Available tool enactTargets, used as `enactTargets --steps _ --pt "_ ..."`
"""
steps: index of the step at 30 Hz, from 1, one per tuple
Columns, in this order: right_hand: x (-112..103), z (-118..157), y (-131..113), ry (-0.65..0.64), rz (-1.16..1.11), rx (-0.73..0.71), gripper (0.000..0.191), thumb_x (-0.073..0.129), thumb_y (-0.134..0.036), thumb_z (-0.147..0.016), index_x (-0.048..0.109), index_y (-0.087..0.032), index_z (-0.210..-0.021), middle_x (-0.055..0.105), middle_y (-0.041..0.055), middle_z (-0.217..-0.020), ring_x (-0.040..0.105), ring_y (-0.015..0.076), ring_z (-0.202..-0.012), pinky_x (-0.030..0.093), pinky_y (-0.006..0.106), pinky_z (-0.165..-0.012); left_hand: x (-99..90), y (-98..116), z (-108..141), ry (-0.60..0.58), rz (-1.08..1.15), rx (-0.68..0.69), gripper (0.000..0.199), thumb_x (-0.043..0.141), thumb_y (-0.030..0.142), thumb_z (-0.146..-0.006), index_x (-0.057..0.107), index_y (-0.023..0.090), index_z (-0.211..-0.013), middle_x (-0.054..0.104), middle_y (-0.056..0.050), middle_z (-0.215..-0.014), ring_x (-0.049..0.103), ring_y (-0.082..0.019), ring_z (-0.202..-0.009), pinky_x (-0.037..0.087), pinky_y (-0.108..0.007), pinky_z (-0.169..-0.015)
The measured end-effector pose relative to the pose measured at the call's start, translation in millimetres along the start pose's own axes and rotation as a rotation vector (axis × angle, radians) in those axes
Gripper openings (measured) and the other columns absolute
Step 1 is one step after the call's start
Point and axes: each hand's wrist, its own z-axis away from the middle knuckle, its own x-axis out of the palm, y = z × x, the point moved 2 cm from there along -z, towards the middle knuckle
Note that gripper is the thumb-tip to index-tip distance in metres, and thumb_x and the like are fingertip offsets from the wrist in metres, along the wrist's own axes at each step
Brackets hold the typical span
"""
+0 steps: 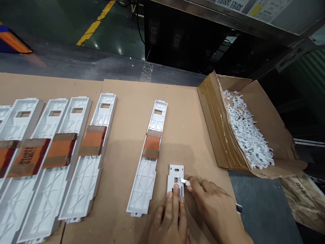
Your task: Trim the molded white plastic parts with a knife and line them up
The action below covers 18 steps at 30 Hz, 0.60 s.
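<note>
- A small white plastic plate (175, 179) lies upright on the cardboard at about your 6 o'clock, with a rectangular opening and a slot through it.
- Your right hand (213, 203) comes in from 4 o'clock, its fingers curled and pinching a small craft knife (187, 182) with a pale handle. The bare blade tip touches the plate at its opening.
- Your left hand (169, 220) is unclenched, its extended fingers pressing down on the plate's lower half.
- A long white ribbed plastic panel (144, 186) lies just beside the plate at 11 o'clock, wrapped around its middle with a brown-and-orange tape band (152, 144).
- Four more such taped panels (83, 189) sit side by side at 9 to 10 o'clock, the leftmost cut off by the frame's edge.
- An open corrugated cardboard box (269, 118), full of white plastic scraps (246, 132), stands at 2 o'clock.
- Brown cardboard sheets (132, 101) cover the surface beneath everything.
- A yellow line (95, 32) runs across the dark green floor at 11 o'clock, well beyond the surface.
</note>
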Motion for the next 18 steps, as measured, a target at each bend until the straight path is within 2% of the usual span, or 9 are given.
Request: enactTargets --steps 4,8,14,18 --pt "2 0 4 -0.079 -0.144 0.031 0.035 0.028 -0.029 -0.097 0.062 -0.024 -0.102 0.067 0.0006 -0.076 0.064 0.0178 -0.059 0.042 0.027 -0.047 1.1 -2 0 0.002 0.017 0.014 0.038 0.044 0.029 -0.079 0.061 0.013 -0.108 0.062 -0.012 -0.117 0.05 -0.023 -0.112 0.036 -0.035 -0.081" --pt "5 -2 9 -0.153 -0.299 0.062 0.03 0.031 -0.028 -0.096 0.06 -0.026 -0.104 0.069 -0.0003 -0.085 0.066 0.0173 -0.067 0.048 0.026 -0.053 1.4 -5 0 0.02 0.023 0.056 0.041 0.042 0.034 -0.081 0.061 0.011 -0.109 0.061 -0.014 -0.117 0.05 -0.024 -0.112 0.035 -0.035 -0.082" --pt "6 2 13 -0.158 -0.418 0.1 0.03 0.033 -0.028 -0.095 0.061 -0.025 -0.105 0.069 0.0008 -0.093 0.067 0.0159 -0.077 0.051 0.025 -0.061 1.4 -5 1 0.017 0.031 0.059 0.042 0.042 0.035 -0.082 0.061 0.011 -0.11 0.06 -0.014 -0.119 0.049 -0.025 -0.114 0.035 -0.036 -0.083" --pt "6 4 14 -0.156 -0.424 0.113 0.031 0.031 -0.029 -0.096 0.06 -0.026 -0.106 0.069 0.0003 -0.093 0.067 0.0168 -0.076 0.052 0.027 -0.059 2.3 -5 3 0.022 0.03 0.058 0.042 0.043 0.035 -0.081 0.06 0.01 -0.111 0.06 -0.014 -0.119 0.047 -0.025 -0.115 0.034 -0.036 -0.082"
